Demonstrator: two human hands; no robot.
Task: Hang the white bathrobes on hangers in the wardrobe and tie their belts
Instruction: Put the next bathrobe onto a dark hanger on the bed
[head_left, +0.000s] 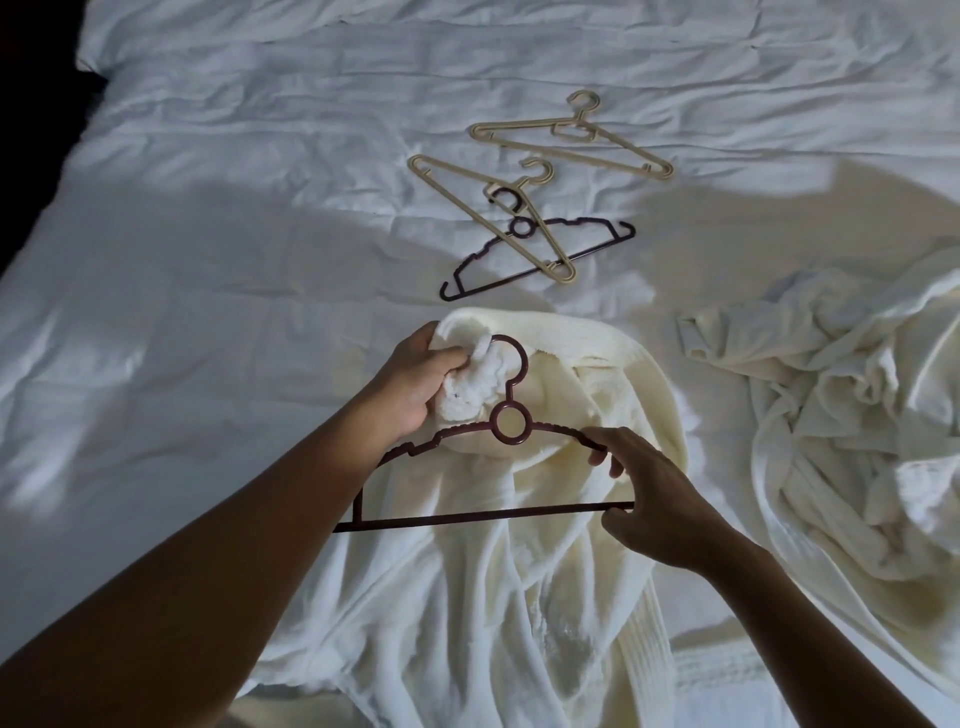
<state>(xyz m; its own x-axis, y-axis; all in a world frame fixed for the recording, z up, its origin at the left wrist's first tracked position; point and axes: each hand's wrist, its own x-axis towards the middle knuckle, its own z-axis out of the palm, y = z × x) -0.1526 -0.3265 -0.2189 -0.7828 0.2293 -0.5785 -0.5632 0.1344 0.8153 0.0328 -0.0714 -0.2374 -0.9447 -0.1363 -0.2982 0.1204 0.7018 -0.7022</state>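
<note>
One white bathrobe (467, 597) lies spread on the bed (208, 260), its collar end raised. Left hand (415, 379): grip bunched round the collar fabric. Right hand (639, 493): grip pinching the right end of a dark hanger (509, 423) held over the robe. A second bathrobe (831, 415) lies crumpled nearby on the right. Three spare hangers (519, 228) lie beyond.

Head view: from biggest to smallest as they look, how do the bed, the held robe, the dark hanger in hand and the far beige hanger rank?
1. bed
2. robe
3. dark hanger
4. beige hanger
Last two unsure: the dark hanger is nearer the camera.
</note>
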